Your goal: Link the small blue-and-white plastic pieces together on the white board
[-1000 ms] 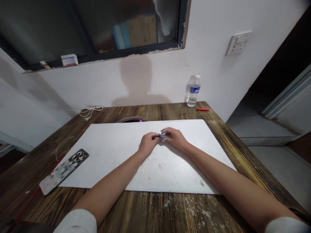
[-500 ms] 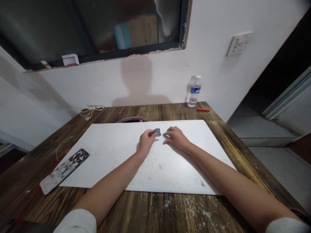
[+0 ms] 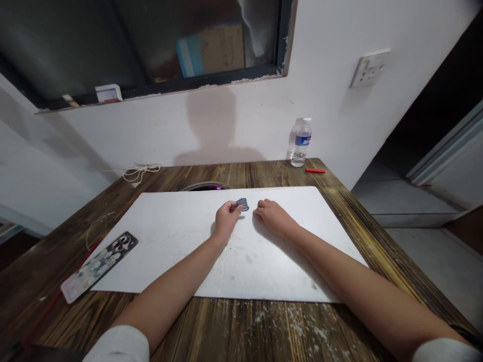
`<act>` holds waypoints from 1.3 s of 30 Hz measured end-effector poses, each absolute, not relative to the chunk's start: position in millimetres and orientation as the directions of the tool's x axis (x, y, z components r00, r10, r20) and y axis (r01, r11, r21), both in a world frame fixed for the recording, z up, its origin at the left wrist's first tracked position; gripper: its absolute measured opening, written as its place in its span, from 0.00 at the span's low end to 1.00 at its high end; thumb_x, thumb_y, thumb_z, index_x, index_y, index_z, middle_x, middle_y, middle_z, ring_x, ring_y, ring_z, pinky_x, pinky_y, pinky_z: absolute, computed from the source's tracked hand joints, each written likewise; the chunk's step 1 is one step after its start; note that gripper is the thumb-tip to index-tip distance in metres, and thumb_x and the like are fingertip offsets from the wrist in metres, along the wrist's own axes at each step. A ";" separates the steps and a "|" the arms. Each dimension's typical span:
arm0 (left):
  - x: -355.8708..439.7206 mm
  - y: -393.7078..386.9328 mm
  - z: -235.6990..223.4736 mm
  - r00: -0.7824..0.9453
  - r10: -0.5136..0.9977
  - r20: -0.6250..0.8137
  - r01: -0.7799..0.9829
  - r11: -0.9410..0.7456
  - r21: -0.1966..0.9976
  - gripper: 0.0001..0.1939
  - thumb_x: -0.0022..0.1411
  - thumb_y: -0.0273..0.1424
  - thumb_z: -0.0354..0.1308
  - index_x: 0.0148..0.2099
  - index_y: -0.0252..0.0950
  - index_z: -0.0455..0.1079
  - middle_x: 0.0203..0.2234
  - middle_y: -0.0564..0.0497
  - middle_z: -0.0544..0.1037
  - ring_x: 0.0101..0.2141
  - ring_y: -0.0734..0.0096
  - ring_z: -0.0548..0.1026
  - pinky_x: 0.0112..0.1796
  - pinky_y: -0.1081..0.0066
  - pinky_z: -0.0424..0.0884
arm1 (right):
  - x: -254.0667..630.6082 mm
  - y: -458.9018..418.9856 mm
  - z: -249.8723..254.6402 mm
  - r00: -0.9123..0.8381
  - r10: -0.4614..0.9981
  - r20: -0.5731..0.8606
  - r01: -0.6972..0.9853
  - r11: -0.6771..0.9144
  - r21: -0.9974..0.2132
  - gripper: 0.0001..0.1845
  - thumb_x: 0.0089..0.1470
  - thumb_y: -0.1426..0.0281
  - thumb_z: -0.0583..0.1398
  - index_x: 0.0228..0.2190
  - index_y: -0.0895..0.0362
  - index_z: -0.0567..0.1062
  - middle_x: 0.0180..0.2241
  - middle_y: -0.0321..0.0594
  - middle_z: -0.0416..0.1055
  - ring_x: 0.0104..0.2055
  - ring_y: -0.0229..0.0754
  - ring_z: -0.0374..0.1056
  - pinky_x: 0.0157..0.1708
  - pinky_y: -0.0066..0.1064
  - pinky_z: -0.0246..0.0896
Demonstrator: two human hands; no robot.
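My left hand (image 3: 225, 219) pinches a small, flat, dark blue piece with pale stripes (image 3: 243, 204) between thumb and fingers, above the upper middle of a white board (image 3: 169, 241). The piece is too small for me to tell its kind. Just to its right, a short gap away, is my right hand (image 3: 274, 216). Its fingers are curled together, with the tips turned down near the board. Whatever they may hold is hidden.
A patterned phone (image 3: 100, 266) overlaps the board's left edge. Behind the board lies a dark round rim (image 3: 207, 186). A water bottle (image 3: 301, 143), a red stick (image 3: 315, 171) and a coiled cord (image 3: 141, 172) are at the wooden table's (image 3: 260, 173) back.
My right hand's fingers have closed from a spread position. The striped piece has tilted slightly in my left hand, which has barely moved.
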State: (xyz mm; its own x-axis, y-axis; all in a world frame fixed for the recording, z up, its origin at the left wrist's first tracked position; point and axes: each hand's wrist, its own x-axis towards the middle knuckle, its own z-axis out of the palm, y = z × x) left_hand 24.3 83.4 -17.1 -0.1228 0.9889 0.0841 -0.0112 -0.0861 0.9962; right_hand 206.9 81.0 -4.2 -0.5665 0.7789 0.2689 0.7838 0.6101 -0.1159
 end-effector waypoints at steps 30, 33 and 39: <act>26.4 76.2 -6.6 -0.086 0.992 0.092 0.073 -0.086 0.994 0.12 0.48 0.36 0.68 0.30 0.34 0.72 0.24 0.53 0.74 0.27 0.72 0.72 0.28 0.72 0.74 | 202.2 79.1 -10.8 -0.229 0.895 0.383 0.701 0.425 -0.573 0.09 0.51 0.78 0.56 0.33 0.58 0.76 0.32 0.41 0.73 0.33 0.40 0.65 0.34 0.30 0.56; 26.9 74.6 -5.0 -0.079 0.989 0.129 0.145 -0.116 0.983 0.09 0.49 0.34 0.66 0.29 0.35 0.72 0.23 0.53 0.75 0.27 0.72 0.72 0.30 0.72 0.71 | 199.5 79.4 -11.7 -0.099 0.915 0.391 0.540 0.379 -0.752 0.08 0.48 0.75 0.56 0.29 0.57 0.76 0.27 0.37 0.72 0.30 0.39 0.65 0.32 0.29 0.57; 26.9 72.1 -4.2 -0.035 0.988 0.153 0.224 -0.142 0.964 0.08 0.49 0.35 0.66 0.28 0.35 0.74 0.22 0.54 0.75 0.27 0.71 0.72 0.31 0.71 0.69 | 193.6 81.2 -18.4 -0.004 0.968 0.251 0.241 0.244 -0.939 0.09 0.46 0.68 0.59 0.29 0.57 0.78 0.27 0.39 0.76 0.30 0.41 0.69 0.32 0.33 0.62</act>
